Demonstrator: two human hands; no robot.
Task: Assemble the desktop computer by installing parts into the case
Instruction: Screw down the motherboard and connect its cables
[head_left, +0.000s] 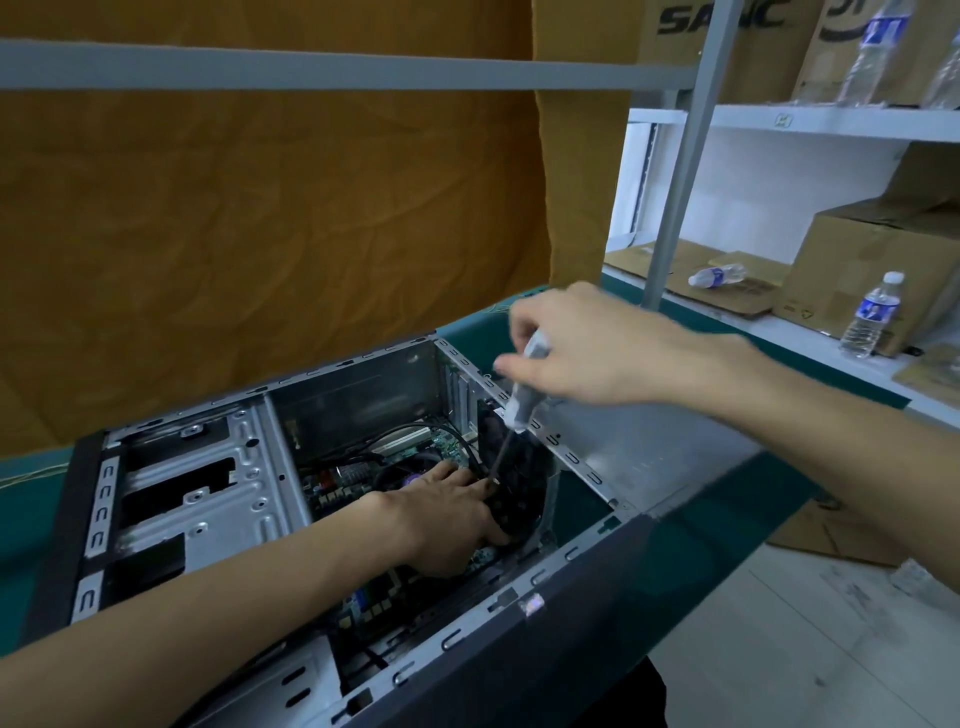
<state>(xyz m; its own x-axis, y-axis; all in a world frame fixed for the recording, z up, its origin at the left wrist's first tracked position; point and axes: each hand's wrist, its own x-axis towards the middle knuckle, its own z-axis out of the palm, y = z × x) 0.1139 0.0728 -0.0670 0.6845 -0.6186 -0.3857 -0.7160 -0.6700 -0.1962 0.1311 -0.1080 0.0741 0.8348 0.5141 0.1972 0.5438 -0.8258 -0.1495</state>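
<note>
An open grey metal computer case (208, 499) lies on its side on a green table. Inside it a green motherboard (374, 597) shows, with a black fan (519, 499) at the case's right wall. My left hand (447, 514) reaches into the case and grips the black fan, fingers curled round its edge. My right hand (587, 348) is above the case rim and holds a screwdriver (522, 400) by its grey handle. The shaft slants down and its tip meets the fan beside my left fingertips.
The green table (675, 535) edge runs close on the right, with tiled floor below. An orange cloth hangs behind. White shelving at the right holds cardboard boxes (852, 265) and water bottles (872, 317). A grey metal post (675, 208) rises just behind my right hand.
</note>
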